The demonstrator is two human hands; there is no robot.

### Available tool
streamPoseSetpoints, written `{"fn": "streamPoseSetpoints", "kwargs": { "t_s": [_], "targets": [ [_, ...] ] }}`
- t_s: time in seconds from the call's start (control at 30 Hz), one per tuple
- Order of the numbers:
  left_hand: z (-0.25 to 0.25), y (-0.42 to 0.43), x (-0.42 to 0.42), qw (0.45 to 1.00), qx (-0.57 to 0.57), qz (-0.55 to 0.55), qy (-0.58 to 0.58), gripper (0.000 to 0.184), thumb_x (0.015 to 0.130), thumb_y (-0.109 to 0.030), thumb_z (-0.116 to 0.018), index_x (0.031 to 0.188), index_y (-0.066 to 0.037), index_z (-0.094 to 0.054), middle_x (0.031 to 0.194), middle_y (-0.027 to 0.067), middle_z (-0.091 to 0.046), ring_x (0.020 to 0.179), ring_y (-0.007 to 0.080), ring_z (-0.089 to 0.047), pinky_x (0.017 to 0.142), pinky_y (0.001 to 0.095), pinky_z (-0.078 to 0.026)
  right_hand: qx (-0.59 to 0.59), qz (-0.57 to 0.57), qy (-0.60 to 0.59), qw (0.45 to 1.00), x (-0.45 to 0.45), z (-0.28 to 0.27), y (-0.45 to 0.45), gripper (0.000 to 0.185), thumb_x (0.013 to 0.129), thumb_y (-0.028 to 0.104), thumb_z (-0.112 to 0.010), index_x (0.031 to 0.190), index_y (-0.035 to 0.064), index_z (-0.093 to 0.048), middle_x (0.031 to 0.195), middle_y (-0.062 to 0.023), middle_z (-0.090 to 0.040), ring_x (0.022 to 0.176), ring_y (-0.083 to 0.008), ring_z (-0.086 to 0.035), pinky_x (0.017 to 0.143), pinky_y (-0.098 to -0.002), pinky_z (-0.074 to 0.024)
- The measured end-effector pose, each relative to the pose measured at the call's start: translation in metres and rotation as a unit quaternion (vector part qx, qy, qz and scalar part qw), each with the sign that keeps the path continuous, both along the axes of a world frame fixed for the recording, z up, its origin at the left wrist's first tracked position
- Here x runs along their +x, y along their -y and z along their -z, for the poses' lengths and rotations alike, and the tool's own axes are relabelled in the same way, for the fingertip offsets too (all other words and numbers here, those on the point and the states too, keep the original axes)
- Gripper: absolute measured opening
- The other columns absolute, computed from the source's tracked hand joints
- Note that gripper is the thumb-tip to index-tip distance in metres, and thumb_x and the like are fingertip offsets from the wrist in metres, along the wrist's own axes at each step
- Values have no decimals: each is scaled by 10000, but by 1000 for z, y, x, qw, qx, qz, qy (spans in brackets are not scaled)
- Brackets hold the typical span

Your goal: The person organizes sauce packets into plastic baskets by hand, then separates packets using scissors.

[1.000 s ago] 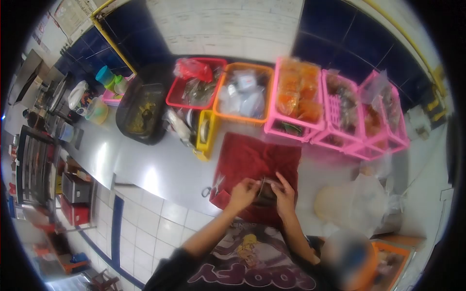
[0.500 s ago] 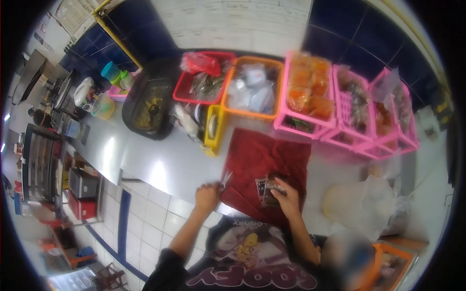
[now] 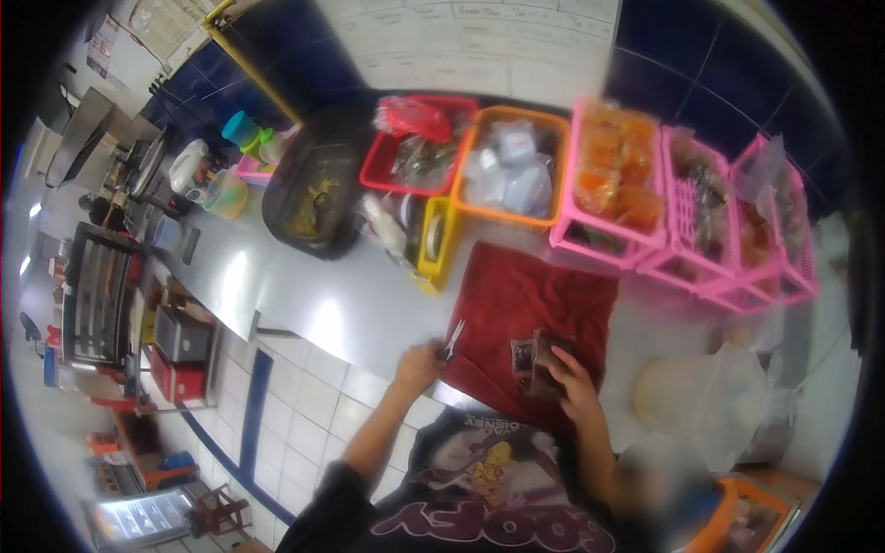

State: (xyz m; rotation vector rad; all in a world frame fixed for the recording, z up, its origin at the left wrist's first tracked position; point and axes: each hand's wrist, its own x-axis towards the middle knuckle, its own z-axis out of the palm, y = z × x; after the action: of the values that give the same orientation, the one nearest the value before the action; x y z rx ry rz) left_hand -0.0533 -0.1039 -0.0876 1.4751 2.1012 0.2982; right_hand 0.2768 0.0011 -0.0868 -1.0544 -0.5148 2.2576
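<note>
The flat, glossy, dark brown packets (image 3: 523,359) lay overlapped at 5 o'clock on the red cloth (image 3: 539,295). Right hand (image 3: 578,387): fingers slightly spread over the packets. Left hand (image 3: 419,366): fingers curled at the scissors (image 3: 455,339), 8 o'clock on the cloth; exact grip indeterminable.

Packets (image 3: 544,359) in the right hand's (image 3: 575,382) grip: plastic, a bit glossy. Cloth (image 3: 502,290) below them is matt and soft-napped. Left hand (image 3: 420,364) grips scissors (image 3: 454,337) with metal blades; counter (image 3: 383,300) beyond both grips is smooth, shiny metal.
</note>
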Motion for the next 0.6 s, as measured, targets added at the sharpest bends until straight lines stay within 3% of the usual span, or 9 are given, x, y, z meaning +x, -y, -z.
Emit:
{"fn": "streamPoseSetpoints", "kwargs": {
  "t_s": [0.13,0.2,0.33,0.4,0.43,0.5,0.53,0.6],
  "targets": [
    [-9,-4,14,998,46,10,-30,347,804,-234,-717,1076,-67,-581,824,208,-704,786,409,-692,739,506,-566,31,-1,26,999,5,2,-1,538,919,-17,-656,1428,23,-487,1273,-133,-637,1135,-218,-638,1005,-369,-536],
    [-16,-7,26,987,-8,1,-158,277,868,-275,-642,1067,-86,-602,861,205,-713,851,405,-691,767,525,-562,58,79,-34,995,5,-5,-3,546,915,-22,-664,1430,28,-489,1282,-136,-634,1142,-217,-635,1007,-367,-530],
    [2,-8,23,981,-29,-7,-193,297,906,-301,-567,1117,-92,-578,852,222,-710,811,433,-694,751,542,-562,71,96,-90,989,9,-10,-6,562,907,-27,-674,1434,29,-488,1281,-135,-636,1145,-211,-631,1007,-365,-524],
    [-6,-11,22,976,-88,-73,-183,314,925,-309,-522,1126,-72,-567,867,238,-707,821,445,-697,757,544,-561,107,68,-48,991,13,-10,-4,597,910,-30,-638,1465,1,-420,1273,-200,-634,1198,-280,-602,1054,-405,-474],
    [-1,-10,17,977,-86,-69,-182,314,925,-309,-522,1126,-72,-567,867,238,-707,821,445,-697,757,544,-561,108,72,-46,990,15,-9,-2,597,910,-30,-638,1465,1,-420,1273,-200,-634,1198,-280,-602,1054,-405,-474],
    [-2,-11,10,963,-81,-165,-197,346,928,-338,-516,1122,-54,-557,873,251,-709,810,462,-698,745,551,-558,141,75,-112,981,20,-14,2,614,888,-55,-643,1464,24,-443,1230,-193,-663,1151,-277,-630,1038,-389,-484],
    [-3,-10,5,959,-65,-216,-169,349,915,-311,-538,1135,-40,-551,856,277,-704,808,473,-695,729,565,-550,141,76,-110,981,22,-16,2,614,888,-55,-643,1464,24,-443,1230,-193,-663,1151,-277,-630,1038,-389,-484],
    [9,3,-31,933,-8,-344,101,393,881,-211,-616,1218,-19,-560,857,197,-711,753,317,-703,635,414,-549,182,29,-19,983,23,-33,-3,590,871,-49,-669,1433,30,-505,1211,-165,-681,1094,-231,-652,1007,-349,-496]
  ]
}}
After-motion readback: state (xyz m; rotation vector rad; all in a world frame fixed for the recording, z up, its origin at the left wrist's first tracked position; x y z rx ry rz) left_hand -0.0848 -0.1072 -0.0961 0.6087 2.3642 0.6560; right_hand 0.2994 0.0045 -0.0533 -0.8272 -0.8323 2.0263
